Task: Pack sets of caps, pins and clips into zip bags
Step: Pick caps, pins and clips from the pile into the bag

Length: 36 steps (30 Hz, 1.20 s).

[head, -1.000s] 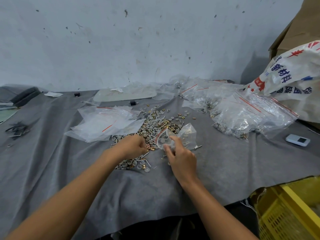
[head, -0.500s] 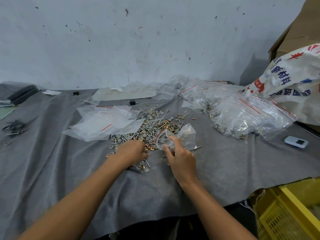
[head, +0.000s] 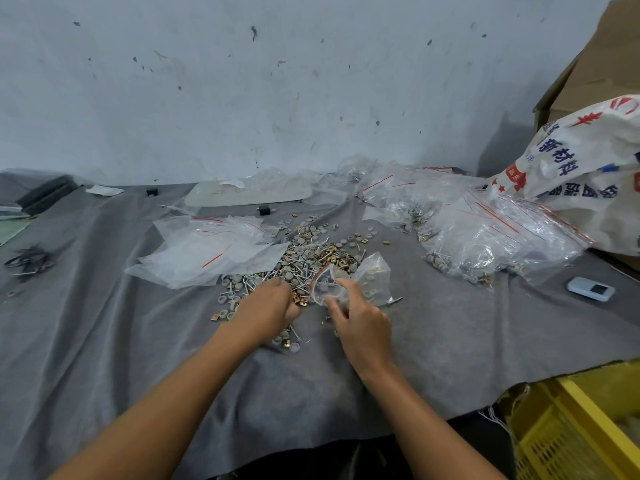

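Observation:
A loose pile of grey caps, metal pins and brass clips [head: 311, 254] lies on the grey cloth at the table's middle. My right hand [head: 360, 323] pinches the mouth of a small clear zip bag [head: 360, 278] with a red seal line, holding it open toward the left; a few parts lie inside it. My left hand [head: 270, 306] rests knuckles-up on the near edge of the pile, fingers curled over parts; what they grip is hidden. A stack of empty zip bags [head: 207, 251] lies left of the pile.
Filled zip bags [head: 485, 237] are heaped at the right, beside a printed white sack [head: 588, 174] and a cardboard box [head: 595, 71]. A small white device [head: 590, 289] lies near the right edge. A yellow crate [head: 581, 427] stands below the table's corner. Dark clips [head: 27, 259] sit far left.
My left hand has slid toward me from the middle of the pile to its near edge. The right hand keeps holding the bag in the same place.

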Motion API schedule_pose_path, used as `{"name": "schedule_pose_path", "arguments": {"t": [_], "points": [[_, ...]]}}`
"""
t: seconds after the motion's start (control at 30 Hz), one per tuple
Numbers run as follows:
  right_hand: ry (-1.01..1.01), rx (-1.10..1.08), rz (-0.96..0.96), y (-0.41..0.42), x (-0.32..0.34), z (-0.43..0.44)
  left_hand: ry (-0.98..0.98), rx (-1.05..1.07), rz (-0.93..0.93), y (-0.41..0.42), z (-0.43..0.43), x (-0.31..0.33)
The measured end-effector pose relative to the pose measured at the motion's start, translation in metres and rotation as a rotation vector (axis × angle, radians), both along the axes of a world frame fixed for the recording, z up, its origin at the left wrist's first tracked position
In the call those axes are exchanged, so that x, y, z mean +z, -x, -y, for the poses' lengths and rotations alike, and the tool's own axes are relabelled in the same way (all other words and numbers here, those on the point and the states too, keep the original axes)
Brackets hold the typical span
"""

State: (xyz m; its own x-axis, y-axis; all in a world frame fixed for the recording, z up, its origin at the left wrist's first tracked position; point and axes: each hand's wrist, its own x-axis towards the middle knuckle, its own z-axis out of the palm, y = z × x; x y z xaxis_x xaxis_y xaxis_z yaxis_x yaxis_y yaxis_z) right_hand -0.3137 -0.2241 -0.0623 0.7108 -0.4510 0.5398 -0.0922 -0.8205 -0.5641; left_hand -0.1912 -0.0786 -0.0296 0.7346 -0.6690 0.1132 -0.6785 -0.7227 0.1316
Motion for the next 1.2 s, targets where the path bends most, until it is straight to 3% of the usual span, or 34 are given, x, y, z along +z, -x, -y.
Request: {"name": "schedule_pose_path", "arguments": {"t": [0.2,0.3,0.43,0.7,0.9,1.07,1.2], "points": [[-0.003,-0.002,0.001,0.0,0.001,0.0,0.25,0.06,-0.111,-0.003,-0.003,0.009],[0.008,-0.007,0.005,0.0,0.0,-0.001,0.381,0.078,-0.257,0.0,0.001,0.02],[0.023,-0.015,0.008,0.0,0.0,-0.001,0.38,0.053,-0.323,0.006,0.011,0.03],[0.013,-0.004,-0.02,0.001,0.001,0.0,0.137,-0.004,-0.163,0.016,0.031,0.031],[0.008,0.006,-0.033,0.001,0.002,0.001,0.258,-0.033,-0.217,0.021,0.039,0.034],[-0.003,0.007,-0.031,0.001,0.003,0.0,0.457,-0.067,-0.385,0.019,0.036,0.042],[0.007,0.004,-0.015,0.001,0.002,0.001,0.523,-0.067,-0.373,0.014,0.023,0.046]]}}
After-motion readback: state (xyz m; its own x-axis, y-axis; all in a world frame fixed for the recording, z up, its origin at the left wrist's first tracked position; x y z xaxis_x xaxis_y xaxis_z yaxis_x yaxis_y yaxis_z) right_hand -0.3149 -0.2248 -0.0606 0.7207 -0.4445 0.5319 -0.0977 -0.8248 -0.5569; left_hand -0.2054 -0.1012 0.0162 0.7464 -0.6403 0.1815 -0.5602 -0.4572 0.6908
